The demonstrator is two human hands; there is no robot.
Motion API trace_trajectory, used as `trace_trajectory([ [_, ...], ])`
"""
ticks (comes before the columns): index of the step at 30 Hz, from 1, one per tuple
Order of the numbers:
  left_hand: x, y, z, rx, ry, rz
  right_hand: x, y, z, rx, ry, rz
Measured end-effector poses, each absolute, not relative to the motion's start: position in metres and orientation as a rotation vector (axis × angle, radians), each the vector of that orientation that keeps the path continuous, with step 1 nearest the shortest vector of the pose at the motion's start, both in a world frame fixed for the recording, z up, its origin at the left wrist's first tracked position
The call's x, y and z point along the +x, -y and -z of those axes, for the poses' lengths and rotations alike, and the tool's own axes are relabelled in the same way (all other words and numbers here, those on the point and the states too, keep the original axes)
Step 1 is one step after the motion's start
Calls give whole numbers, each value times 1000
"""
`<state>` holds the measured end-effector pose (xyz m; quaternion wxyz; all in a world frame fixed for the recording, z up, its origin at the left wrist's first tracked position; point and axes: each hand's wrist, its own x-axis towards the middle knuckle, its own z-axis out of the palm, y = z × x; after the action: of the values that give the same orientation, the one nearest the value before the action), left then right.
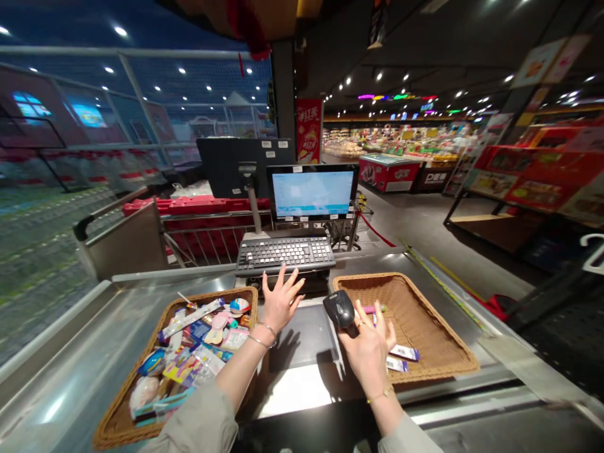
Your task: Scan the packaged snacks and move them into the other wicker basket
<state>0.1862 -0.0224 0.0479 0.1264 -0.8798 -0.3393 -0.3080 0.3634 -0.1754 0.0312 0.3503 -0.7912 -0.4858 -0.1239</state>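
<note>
Grey sleeves nearest, wrists with bracelets. Left hand: fingers spread apart, fingertips at the keyboard's front edge; contact unclear. Right hand: thumb and index either side of the black scanner's handle, other fingers fanned; can't tell if it's clamped. Scanner sits between the 2 baskets, beside the right basket's left rim.

Left basket crammed nearly to its rim with mixed small packages. Right basket has bare wicker on its right half; 2 white-and-purple packets near its front, a pink item near the hand. Dark pad fills the gap between baskets. Bare metal counter left of the left basket; yellow strip along the right edge, aisle floor beyond.

Writing: packets carry barcode labels, brands too small. Monitor lit, text unreadable. Red banner has white Chinese characters, first 2 look like 冰红. Dark stand behind: white letters, starting "D", rest uncertain.
</note>
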Motion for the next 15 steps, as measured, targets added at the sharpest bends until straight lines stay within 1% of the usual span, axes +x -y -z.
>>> trace_trajectory([
  [15,115,31,-42,-2430,1227,842,319,147,-37,-1875,1483,252],
])
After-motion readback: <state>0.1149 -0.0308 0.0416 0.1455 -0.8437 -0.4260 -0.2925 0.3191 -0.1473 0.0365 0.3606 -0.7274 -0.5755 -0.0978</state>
